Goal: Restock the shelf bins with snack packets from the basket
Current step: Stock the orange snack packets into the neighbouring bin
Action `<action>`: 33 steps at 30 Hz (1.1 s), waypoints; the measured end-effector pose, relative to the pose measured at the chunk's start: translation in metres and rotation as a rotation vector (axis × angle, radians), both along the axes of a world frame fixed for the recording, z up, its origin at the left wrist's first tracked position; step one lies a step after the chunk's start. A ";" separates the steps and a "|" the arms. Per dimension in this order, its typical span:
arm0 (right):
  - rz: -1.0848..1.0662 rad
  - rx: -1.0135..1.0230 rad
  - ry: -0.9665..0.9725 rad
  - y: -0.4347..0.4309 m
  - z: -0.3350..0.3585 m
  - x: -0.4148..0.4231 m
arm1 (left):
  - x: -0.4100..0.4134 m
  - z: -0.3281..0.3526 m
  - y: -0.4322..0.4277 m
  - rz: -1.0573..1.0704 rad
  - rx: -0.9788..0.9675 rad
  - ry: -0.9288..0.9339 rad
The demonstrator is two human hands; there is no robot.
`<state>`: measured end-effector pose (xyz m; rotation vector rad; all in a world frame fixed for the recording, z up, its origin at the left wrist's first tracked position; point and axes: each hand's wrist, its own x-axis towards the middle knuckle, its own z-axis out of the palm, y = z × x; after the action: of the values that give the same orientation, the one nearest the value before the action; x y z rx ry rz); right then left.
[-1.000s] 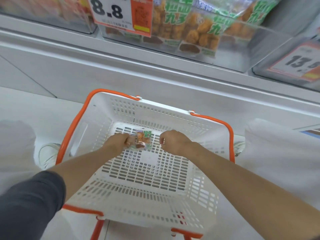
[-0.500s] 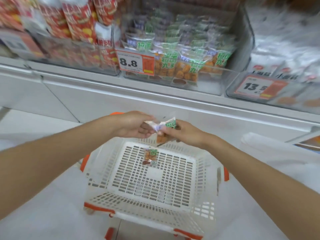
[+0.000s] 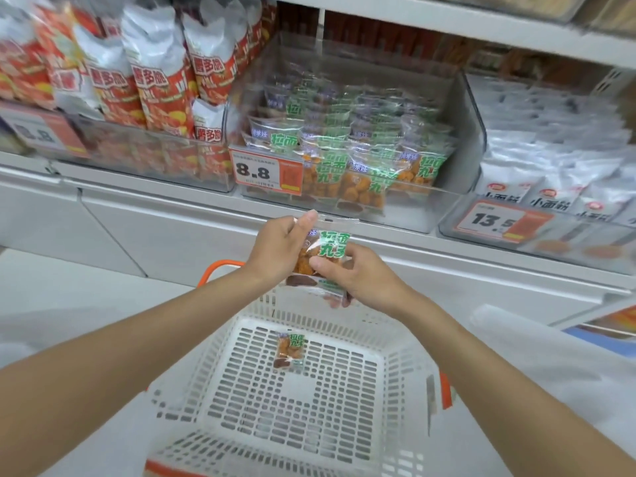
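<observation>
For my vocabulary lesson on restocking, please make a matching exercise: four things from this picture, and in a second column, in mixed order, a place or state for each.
1. 8.8 price tag
2. 13.5 price tag
3. basket
4. left hand and right hand

A. grip one snack packet together
B. front of the middle bin
C. lone packet lies on its floor
D. front of the right bin

Pairs: 1-B, 2-D, 3-C, 4-A
</observation>
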<state>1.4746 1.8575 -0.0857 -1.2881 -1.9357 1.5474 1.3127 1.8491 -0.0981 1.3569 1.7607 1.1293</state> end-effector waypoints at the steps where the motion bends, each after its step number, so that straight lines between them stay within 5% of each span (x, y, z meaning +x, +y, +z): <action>1: 0.004 0.013 -0.027 0.005 0.005 0.006 | 0.000 0.000 0.001 -0.029 0.030 -0.002; 9: -0.025 0.282 -0.133 0.033 0.086 0.062 | 0.029 0.065 0.023 -0.355 0.225 0.087; 15: -0.143 0.584 -0.190 0.073 0.179 0.095 | 0.063 0.151 0.090 -0.412 0.398 0.093; 26: -0.011 1.034 -1.044 0.135 0.150 0.086 | 0.075 0.131 0.154 -0.556 0.218 0.394; 33: 0.178 1.038 -1.242 0.131 0.130 0.073 | 0.069 0.115 0.154 -0.577 0.145 0.595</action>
<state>1.5479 1.9888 0.0441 -1.6023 -2.8525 -0.6008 1.3819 2.0034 0.0165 2.2723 1.4924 0.5671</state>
